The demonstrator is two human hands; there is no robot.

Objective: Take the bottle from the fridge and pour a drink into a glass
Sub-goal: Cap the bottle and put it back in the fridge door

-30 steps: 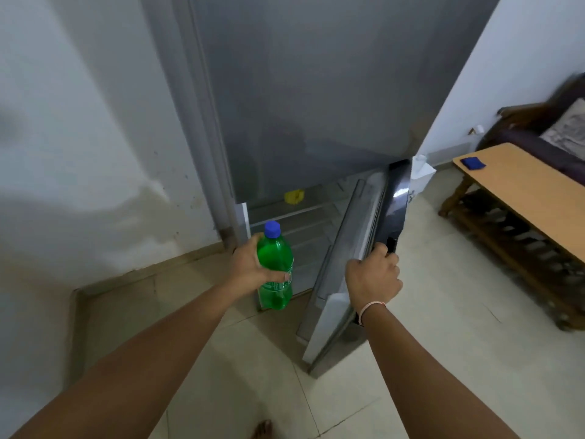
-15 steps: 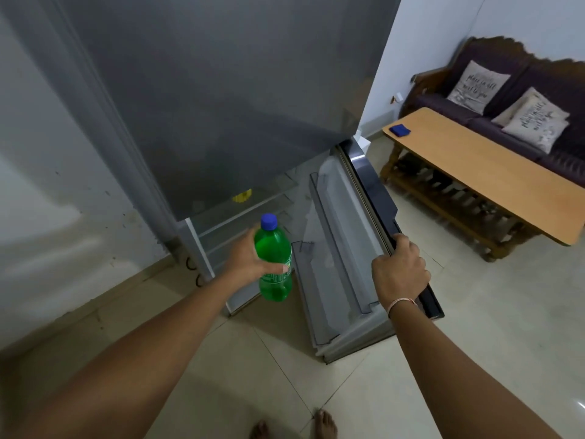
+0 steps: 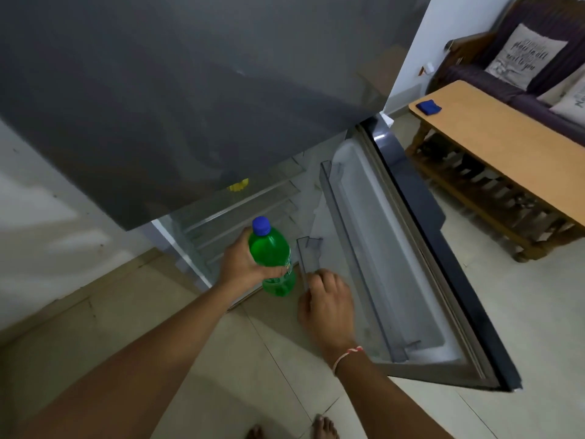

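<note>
1. The fridge (image 3: pixel 196 90) takes up most of the view, a big grey upper door filling the top left. Its lower door (image 3: pixel 421 248) is swung wide open to the right, so you see the pale inner liner and 2 clear door racks.
2. Far right there's a wooden table (image 3: pixel 506 147) with a slatted shelf under it, and behind it a dark sofa (image 3: pixel 468 74) with printed cushions.
3. Inside the lower compartment there are glass shelves (image 3: pixel 253 201), and something small and yellow (image 3: pixel 239 185) sits on the far one. Too blurry to say what it is.
4. The left hand (image 3: pixel 243 264) is wrapped around the middle of the green bottle (image 3: pixel 272 248), fingers curled tight over the label area. It's held upright, just in front of the open compartment and above the floor, clear of the shelves.
5. The right hand (image 3: pixel 326 302) is loosely curled with nothing held in it, fingertips on or right at the near end of the clear door rack (image 3: pixel 305 261). Can't tell if it's actually pressing on it. There's a thin thread band (image 3: pixel 346 356) on that wrist.
6. The bottle's blue cap (image 3: pixel 261 225) is screwed on.
7. A small blue thing (image 3: pixel 428 106) lies at the far left end of the table.
8. Bare toes (image 3: pixel 323 427) peek in at the near edge on the tiled floor (image 3: pixel 253 375).
</note>
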